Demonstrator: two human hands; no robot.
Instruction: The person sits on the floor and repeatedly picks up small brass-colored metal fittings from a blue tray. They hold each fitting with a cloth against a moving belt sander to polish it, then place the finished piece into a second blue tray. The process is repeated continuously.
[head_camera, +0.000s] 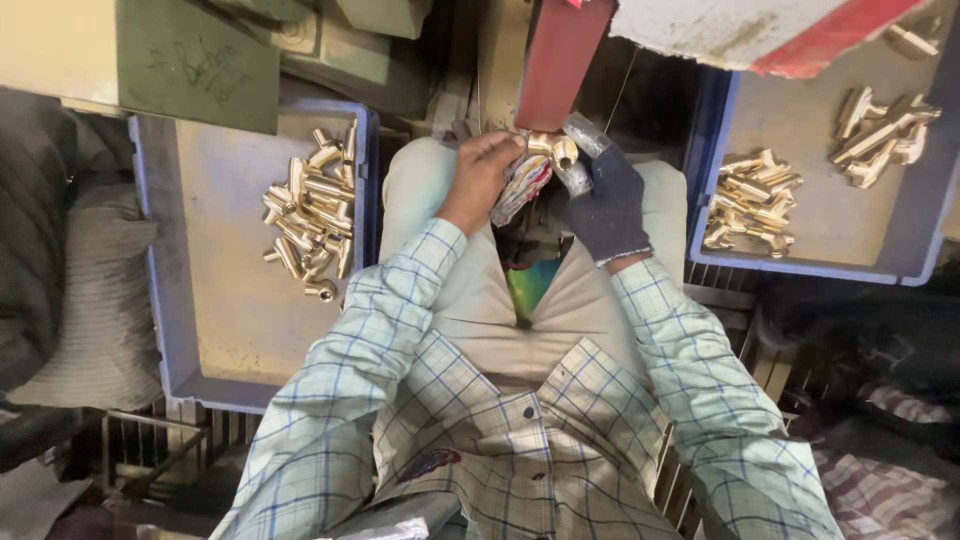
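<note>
A brass fitting (556, 150) is gripped above the lap between the bare left hand (478, 178), also clutching a rag (522, 187), and the gloved right hand (607, 200); blue trays (160, 300) either side hold more brass fittings (310, 215).

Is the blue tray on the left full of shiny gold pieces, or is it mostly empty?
Mostly empty. The blue tray holds only one small pile of brass pieces near its far right corner; the rest of its floor is bare.
</note>
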